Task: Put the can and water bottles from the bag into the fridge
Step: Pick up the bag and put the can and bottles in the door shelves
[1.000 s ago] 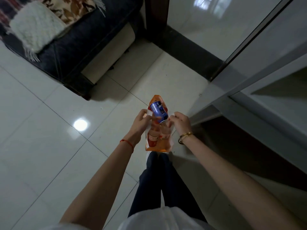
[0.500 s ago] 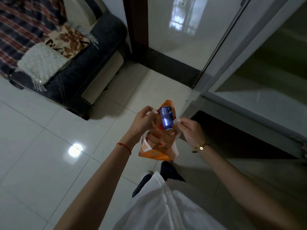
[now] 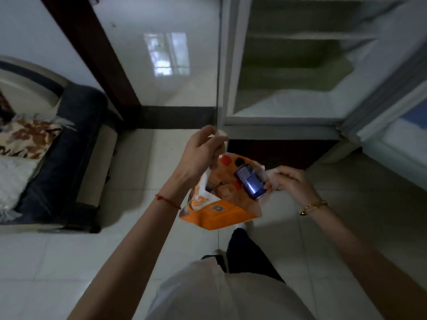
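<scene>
Both hands, left [image 3: 198,155] and right [image 3: 288,181], pinch the orange bag's [image 3: 219,211] handles apart; a shiny blue can [image 3: 250,182] lies tilted inside.

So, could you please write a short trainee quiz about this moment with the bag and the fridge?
1. True or false: the can is already in the fridge.
2. Which hand holds the bag handle higher: A) left hand B) right hand?
3. Fill in: the can is ____ in colour.

Key: 1 false, it sits in the bag's mouth; 2 A; 3 blue.
</scene>
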A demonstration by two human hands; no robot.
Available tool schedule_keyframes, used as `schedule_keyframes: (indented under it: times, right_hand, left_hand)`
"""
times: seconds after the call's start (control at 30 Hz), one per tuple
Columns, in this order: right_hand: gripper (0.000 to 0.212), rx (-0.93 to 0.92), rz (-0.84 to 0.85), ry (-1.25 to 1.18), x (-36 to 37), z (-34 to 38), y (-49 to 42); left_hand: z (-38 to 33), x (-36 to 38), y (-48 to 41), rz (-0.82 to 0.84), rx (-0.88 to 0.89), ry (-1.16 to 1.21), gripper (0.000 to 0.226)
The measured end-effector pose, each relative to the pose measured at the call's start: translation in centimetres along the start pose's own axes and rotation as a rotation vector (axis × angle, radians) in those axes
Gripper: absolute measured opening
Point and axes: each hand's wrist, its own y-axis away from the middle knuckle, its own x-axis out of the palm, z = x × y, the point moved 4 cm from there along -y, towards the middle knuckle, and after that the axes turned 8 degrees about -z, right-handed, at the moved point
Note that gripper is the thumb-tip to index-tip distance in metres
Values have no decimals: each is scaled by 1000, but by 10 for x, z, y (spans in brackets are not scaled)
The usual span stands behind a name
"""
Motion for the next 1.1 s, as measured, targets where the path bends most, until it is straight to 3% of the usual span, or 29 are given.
schedule_keyframes:
  times: [0.23, 0.33, 0.57, 0.7, 0.77, 0.9, 1.1]
  right_hand:
    - [19, 10, -216, -56, -57, -21, 57]
    - [24, 16, -341, 18, -87, -28, 80]
    - [33, 110, -547, 200, -150, -51, 119]
    - [32, 147, -624, 326, -185, -59, 130]
    - [29, 190, -609, 367, -201, -66, 131]
    - [85, 196, -423, 546, -225, -83, 126]
    - [77, 25, -248, 1161, -263, -88, 105]
  left_hand:
    - [-24, 55, 17, 194, 47, 50, 13]
    - [-30, 83, 25, 253, 47, 59, 18]
    - [-48, 153, 48, 412, 62, 128, 7]
    - [-57, 190, 56, 450, 91, 151, 16]
    - [-62, 209, 60, 464, 107, 164, 18]
    - [-73, 247, 64, 474, 132, 173, 13]
    - [-92, 301, 65, 449, 143, 198, 9]
